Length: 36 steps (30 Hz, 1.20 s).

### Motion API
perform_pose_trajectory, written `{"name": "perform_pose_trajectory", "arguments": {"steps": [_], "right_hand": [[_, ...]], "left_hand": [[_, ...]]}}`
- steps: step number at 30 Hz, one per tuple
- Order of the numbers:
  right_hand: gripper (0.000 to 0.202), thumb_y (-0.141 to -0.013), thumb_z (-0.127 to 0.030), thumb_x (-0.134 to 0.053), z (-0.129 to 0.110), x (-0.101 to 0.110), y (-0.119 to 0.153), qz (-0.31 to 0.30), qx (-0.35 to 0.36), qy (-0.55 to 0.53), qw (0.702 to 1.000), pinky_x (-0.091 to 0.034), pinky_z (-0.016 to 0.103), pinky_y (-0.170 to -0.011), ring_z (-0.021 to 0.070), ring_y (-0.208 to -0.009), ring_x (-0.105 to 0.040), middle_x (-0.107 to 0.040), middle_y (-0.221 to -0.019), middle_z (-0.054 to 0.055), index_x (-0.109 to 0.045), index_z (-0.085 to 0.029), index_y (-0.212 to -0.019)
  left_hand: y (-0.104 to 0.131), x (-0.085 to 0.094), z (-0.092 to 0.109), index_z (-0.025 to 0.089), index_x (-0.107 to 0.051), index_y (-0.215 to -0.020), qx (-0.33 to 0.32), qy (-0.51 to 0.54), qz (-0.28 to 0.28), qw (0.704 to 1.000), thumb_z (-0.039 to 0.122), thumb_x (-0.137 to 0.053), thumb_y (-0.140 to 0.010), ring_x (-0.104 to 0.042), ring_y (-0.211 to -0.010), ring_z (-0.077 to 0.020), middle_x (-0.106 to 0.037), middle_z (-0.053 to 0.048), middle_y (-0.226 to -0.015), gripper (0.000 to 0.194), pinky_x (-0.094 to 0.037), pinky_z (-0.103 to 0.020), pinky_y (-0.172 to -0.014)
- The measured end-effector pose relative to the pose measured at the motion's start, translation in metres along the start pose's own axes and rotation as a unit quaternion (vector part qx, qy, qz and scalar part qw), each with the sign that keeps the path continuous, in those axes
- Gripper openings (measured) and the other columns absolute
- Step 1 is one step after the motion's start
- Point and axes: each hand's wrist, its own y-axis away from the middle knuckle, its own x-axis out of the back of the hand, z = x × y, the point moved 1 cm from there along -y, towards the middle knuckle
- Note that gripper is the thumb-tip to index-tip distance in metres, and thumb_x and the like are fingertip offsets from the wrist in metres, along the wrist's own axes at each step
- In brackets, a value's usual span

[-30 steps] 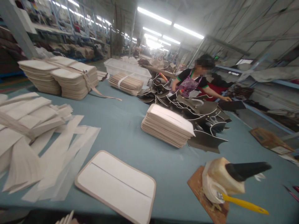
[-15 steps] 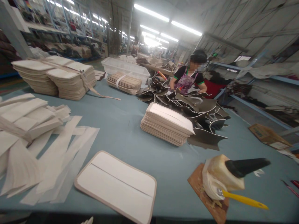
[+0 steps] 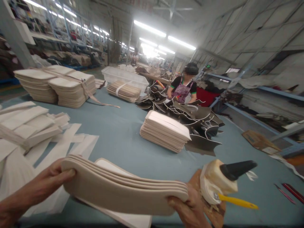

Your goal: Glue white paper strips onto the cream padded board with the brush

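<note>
My left hand and my right hand each grip one end of a bundle of several beige padded panels, held edge-up just above the near edge of the blue-grey table. Under the bundle a single white panel with beige trim lies flat, mostly hidden. To the right of my right hand stands a cream glue bottle with a black cone nozzle on a brown board, with a yellow-handled brush beside it.
A loose heap of white strips lies at the left. A neat stack of panels sits mid-table beside dark leather pieces. Tied stacks and a clear bin stand farther back. A person in an apron works at the far side.
Both my hands have come into view from below, lifting a bundle of beige panels over the single panel. The camera has tilted slightly; the far person has straightened up.
</note>
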Motion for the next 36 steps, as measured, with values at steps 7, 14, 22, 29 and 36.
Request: {"name": "perform_pose_trajectory", "arguments": {"steps": [7, 14, 22, 29, 36], "right_hand": [[0.043, -0.106, -0.019, -0.059, 0.012, 0.006, -0.006, -0.088, 0.283, 0.2, 0.934, -0.066, 0.033, -0.089, 0.0214, -0.103, -0.079, -0.079, -0.121, 0.004, -0.063, -0.035, -0.146], [0.045, -0.11, -0.017, -0.05, 0.078, -0.025, 0.028, -0.089, 0.351, 0.315, 0.877, -0.053, 0.039, -0.114, 0.0214, -0.135, -0.063, -0.068, -0.141, 0.007, -0.055, -0.028, -0.153], [0.078, -0.093, -0.073, -0.063, 0.113, -0.042, 0.051, -0.234, 0.22, 0.308, 0.896, -0.036, 0.052, -0.125, 0.0341, -0.145, -0.051, -0.058, -0.153, 0.017, -0.057, -0.019, -0.149], [0.098, -0.057, -0.087, -0.083, 0.093, -0.073, 0.056, -0.175, 0.056, 0.345, 0.92, -0.023, 0.064, -0.126, 0.0468, -0.155, -0.03, -0.036, -0.167, 0.025, -0.067, -0.016, -0.122], [0.126, -0.05, -0.063, -0.099, 0.071, -0.081, 0.028, -0.28, -0.05, 0.376, 0.882, -0.021, 0.069, -0.125, 0.0498, -0.158, -0.018, -0.019, -0.172, 0.027, -0.048, -0.012, -0.153]], "left_hand": [[-0.02, 0.024, 0.031, 0.038, -0.083, -0.111, -0.206, -0.18, -0.197, 0.941, 0.056, -0.065, -0.08, -0.071, -0.121, -0.0334, -0.079, -0.006, -0.125, 0.04, -0.053, -0.048, -0.11], [-0.009, 0.004, -0.001, 0.045, -0.08, -0.114, -0.348, -0.201, -0.018, 0.916, 0.036, -0.049, -0.097, -0.072, -0.122, -0.0222, -0.078, 0.003, -0.124, 0.036, -0.047, -0.039, -0.118], [-0.009, 0.013, -0.051, 0.047, -0.063, -0.14, -0.302, -0.315, -0.219, 0.873, 0.039, -0.075, -0.081, -0.064, -0.135, -0.0278, -0.06, 0.001, -0.151, 0.061, -0.05, -0.034, -0.114], [-0.005, -0.013, -0.022, 0.024, -0.047, -0.157, -0.32, -0.434, -0.228, 0.811, 0.035, -0.077, -0.075, -0.032, -0.159, -0.0332, -0.031, -0.01, -0.173, 0.088, -0.025, -0.053, -0.13], [-0.046, -0.056, -0.011, 0.018, -0.031, -0.164, -0.259, -0.528, -0.315, 0.745, 0.038, -0.08, -0.047, -0.023, -0.159, -0.0487, -0.026, -0.021, -0.173, 0.128, -0.024, -0.063, -0.128]]}}
